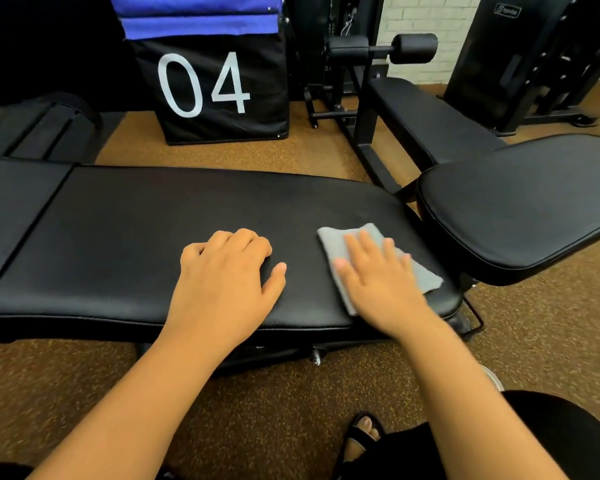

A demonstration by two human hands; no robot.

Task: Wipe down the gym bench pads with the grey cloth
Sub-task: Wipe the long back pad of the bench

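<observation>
You are wiping the long pad (153,237): your right hand (378,278) is pressing the cloth (336,237) flat, fingers straight; your left hand (226,271) is bracing, fingers curled, holding nothing. Next, probably sweep leftward.

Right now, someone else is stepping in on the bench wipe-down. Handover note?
Left hand: rests on the long bench pad, fingers curled under, holding nothing.
Right hand: flat, fingers straight, pressing the grey cloth onto the same pad near its right end.
Seat pad sits just to the right, angled, with no cloth on it. A further pad section lies at far left.
Done: cannot tell from the surface how much is already wiped.
Left: likely finish the long pad, then the seat pad and the left section.
</observation>
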